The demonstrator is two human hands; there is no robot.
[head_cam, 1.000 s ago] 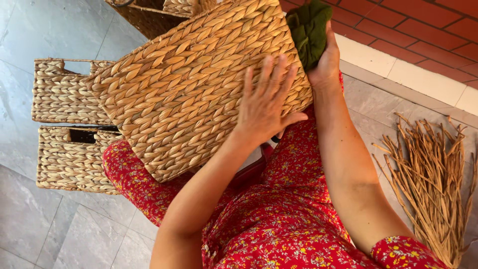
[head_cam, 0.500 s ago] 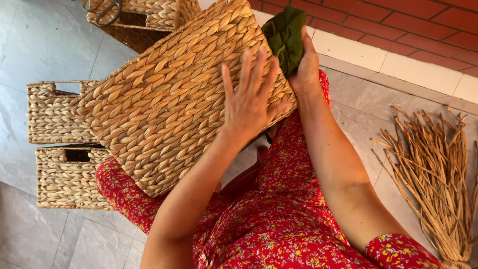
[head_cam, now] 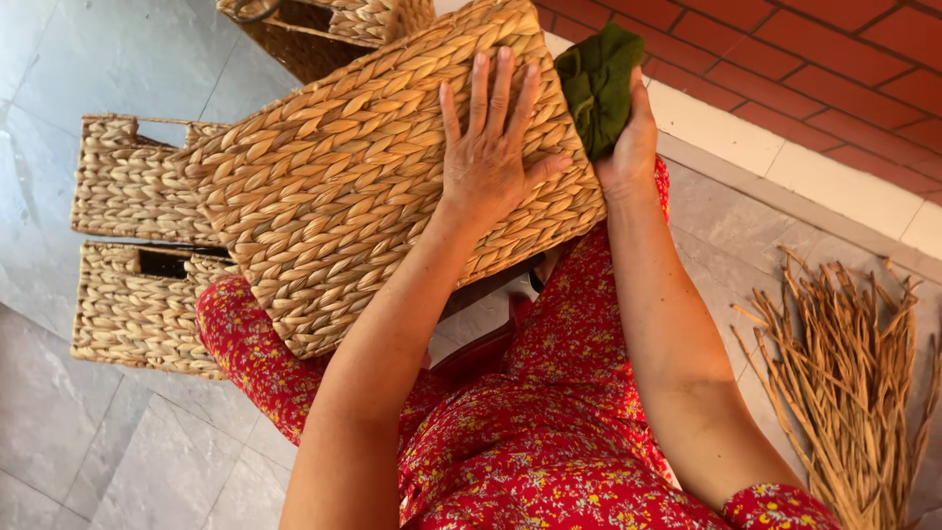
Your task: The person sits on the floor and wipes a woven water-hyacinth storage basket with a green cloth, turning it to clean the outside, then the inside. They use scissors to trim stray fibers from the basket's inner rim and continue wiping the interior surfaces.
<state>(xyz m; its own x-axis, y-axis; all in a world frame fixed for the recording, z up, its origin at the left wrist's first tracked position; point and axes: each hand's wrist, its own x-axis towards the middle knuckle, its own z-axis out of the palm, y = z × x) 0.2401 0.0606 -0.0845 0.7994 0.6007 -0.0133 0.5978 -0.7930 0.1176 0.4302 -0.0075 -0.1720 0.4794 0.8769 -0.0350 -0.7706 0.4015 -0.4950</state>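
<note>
My left hand (head_cam: 491,162) lies flat on the woven basket (head_cam: 383,177), fingers spread and straight, palm pressing its broad plaited side; nothing gripped. The basket rests tilted across my lap, on the red flowered dress (head_cam: 549,442), its far corner up near the wall.

My right hand (head_cam: 628,147) is closed around a dark green cloth (head_cam: 597,83), bunched into a wad, held against the basket's upper right corner.

Surroundings: floor (head_cam: 59,432) of large pale grey tiles, slightly glossy, thin grout lines. Along the right runs a red brick surface (head_cam: 834,69), with a strip of cream tile (head_cam: 785,167) between brick and grey floor.

On the floor to my left, two more woven baskets (head_cam: 137,245), same straw-coloured plait, lying side by side and touching, handle slots showing. Another basket (head_cam: 324,25) sits at the top edge, partly behind the one on my lap.

To my right, well apart from the hands, a loose bundle of dried stalks (head_cam: 844,393) lies on the tiles, fanned out.
</note>
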